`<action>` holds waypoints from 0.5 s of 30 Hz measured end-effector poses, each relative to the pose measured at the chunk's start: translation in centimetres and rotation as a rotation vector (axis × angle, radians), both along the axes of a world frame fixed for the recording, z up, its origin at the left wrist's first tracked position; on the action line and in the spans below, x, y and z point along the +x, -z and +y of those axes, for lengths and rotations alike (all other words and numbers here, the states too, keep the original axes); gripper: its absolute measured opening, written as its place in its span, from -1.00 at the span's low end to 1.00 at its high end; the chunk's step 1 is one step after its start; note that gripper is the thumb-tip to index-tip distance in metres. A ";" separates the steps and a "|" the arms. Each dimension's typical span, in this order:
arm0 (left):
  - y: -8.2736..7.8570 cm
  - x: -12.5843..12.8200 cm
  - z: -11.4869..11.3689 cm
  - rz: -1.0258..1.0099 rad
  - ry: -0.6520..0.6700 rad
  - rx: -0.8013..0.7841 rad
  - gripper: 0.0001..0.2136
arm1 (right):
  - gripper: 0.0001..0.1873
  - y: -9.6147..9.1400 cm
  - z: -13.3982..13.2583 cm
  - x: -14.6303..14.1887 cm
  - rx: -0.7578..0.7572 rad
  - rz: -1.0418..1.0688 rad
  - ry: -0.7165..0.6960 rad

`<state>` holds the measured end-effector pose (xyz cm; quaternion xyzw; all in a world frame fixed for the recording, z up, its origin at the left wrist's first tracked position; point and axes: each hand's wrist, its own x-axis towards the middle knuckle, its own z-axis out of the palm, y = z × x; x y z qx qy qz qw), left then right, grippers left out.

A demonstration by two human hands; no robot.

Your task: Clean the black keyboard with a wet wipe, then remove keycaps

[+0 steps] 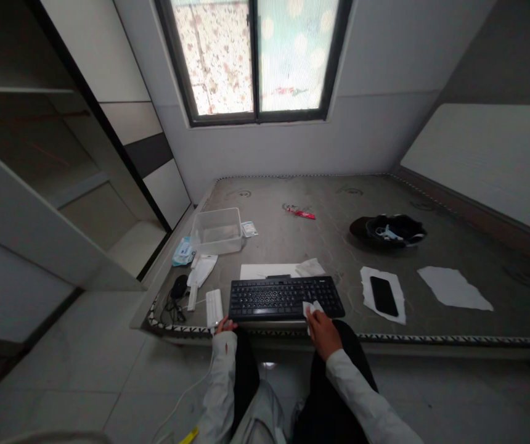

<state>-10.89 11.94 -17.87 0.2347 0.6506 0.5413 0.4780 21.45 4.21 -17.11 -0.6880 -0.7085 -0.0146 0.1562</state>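
Note:
A black keyboard (274, 297) lies near the front edge of the mattress, partly over a white sheet (256, 271). My right hand (324, 333) is closed on a crumpled white tissue (310, 306), pressed against the keyboard's front right part. At the keyboard's front left corner, my left hand (226, 325) grips the edge with its fingers; part of them is hard to see. Just left of it is a white power strip (214, 307) with a cable. Behind the keyboard rests another crumpled tissue (311, 267).
Left: a clear plastic box (217, 231), a blue packet (183, 251), a white packet (203, 270), and a black mouse (179, 286) with cord. Right: a phone (384, 296) on a tissue, a white sheet (454, 288), and a dark cap (387, 231). A red item (301, 213) lies farther back.

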 end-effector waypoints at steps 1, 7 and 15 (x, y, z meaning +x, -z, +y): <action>0.0 0.0 0.0 -0.001 0.000 -0.001 -0.67 | -0.46 0.2 -0.5 0.0 0.000 0.001 -0.011; -0.4 0.2 0.1 -0.002 -0.006 -0.013 -0.69 | -0.50 0.8 -2.1 0.7 0.068 0.051 -0.042; -1.4 0.4 -0.1 0.039 -0.006 -0.008 -0.69 | -0.55 -1.6 3.1 2.5 0.145 0.025 0.146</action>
